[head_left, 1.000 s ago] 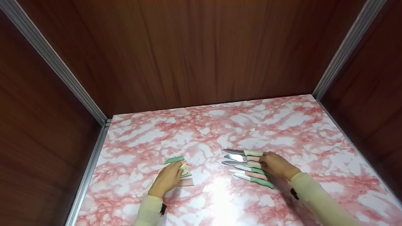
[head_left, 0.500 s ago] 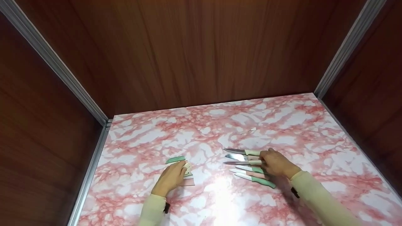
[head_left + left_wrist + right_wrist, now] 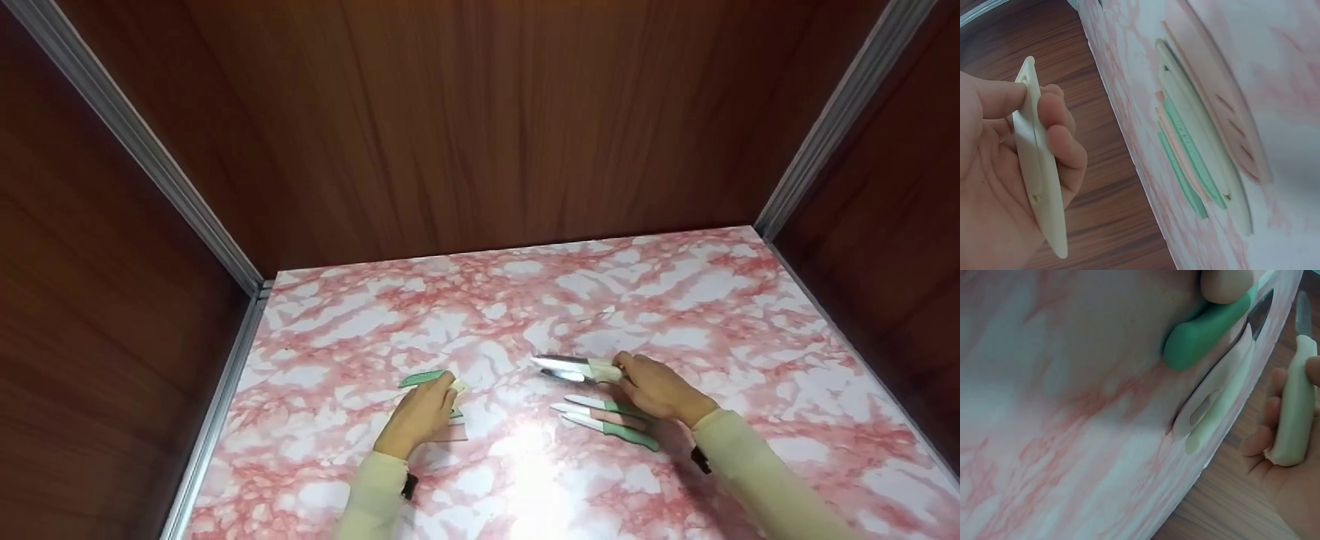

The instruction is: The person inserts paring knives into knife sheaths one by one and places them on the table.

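Observation:
A cream knife sheath (image 3: 1036,146) is held in my left hand (image 3: 418,416), pinched between thumb and fingers above the table. Below it on the table lie a pink slotted sheath (image 3: 1216,84), a cream sheath (image 3: 1199,132) and narrower green and pink ones. My right hand (image 3: 664,386) grips a cream-handled knife (image 3: 1294,405), its blade pointing left in the head view. It overlaps a shiny blade (image 3: 559,374) still lying there. Closer to me lie a green-handled knife (image 3: 630,435) and others with pink and green handles. A pink handle with a slot (image 3: 1207,402) shows in the right wrist view.
The pink-and-white marbled table (image 3: 487,330) is bounded by brown wood-patterned panels (image 3: 480,135) at the back and sides. Metal corner profiles (image 3: 255,281) stand at its left and right. A bright reflection lies between the hands.
My right hand has lifted the cream-handled knife out of the row, its blade now over the farther knives. My left hand has shifted slightly right and away with the cream sheath.

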`<state>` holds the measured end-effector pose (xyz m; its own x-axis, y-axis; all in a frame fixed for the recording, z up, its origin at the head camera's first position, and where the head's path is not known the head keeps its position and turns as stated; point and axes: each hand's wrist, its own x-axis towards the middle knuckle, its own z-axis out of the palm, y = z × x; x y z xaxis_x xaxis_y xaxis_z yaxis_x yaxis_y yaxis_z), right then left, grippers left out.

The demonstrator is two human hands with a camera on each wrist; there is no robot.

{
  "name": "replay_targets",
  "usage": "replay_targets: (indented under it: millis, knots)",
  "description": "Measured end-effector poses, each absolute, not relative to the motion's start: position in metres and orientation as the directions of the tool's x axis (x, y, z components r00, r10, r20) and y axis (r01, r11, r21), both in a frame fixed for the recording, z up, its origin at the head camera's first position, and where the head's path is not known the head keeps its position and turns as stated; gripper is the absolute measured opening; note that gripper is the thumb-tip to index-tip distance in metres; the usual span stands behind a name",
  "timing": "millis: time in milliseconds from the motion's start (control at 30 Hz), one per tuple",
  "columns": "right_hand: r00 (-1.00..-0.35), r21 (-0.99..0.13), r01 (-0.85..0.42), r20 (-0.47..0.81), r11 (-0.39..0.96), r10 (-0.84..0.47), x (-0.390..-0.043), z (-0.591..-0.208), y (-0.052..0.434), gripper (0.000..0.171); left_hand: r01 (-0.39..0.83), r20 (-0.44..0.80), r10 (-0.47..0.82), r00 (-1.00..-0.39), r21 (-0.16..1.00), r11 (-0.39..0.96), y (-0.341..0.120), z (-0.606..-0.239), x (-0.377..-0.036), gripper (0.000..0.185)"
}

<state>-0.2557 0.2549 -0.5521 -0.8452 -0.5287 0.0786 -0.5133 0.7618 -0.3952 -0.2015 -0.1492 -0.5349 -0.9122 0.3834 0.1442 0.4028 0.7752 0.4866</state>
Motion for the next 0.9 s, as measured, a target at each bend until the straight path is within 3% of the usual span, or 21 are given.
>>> replay_targets:
  millis: [133,633,800,900]
  knots:
    - [-0.839,-0.393,-0.532,0.122,0.751,-0.530,-0.256,-0.550,0.251,0.020,0.389,0.118,0.385,-0.915,0.508,0.769,-0.145,-0.529,-0.205,0.013]
    - [-0.862,-0.401,-0.504,0.174,0.765,-0.477,-0.255,-0.529,0.241,0.006,0.358,0.051,0.395,-0.917,0.541,0.761,-0.124,-0.514,-0.218,0.021]
    - [-0.865,-0.408,-0.498,0.175,0.765,-0.470,-0.253,-0.526,0.239,0.029,0.368,0.057,0.405,-0.913,0.546,0.753,-0.118,-0.512,-0.219,0.019]
    - [-0.851,-0.404,-0.523,0.195,0.750,-0.488,-0.251,-0.525,0.237,0.034,0.364,0.048,0.409,-0.911,0.557,0.746,-0.114,-0.511,-0.218,0.019]
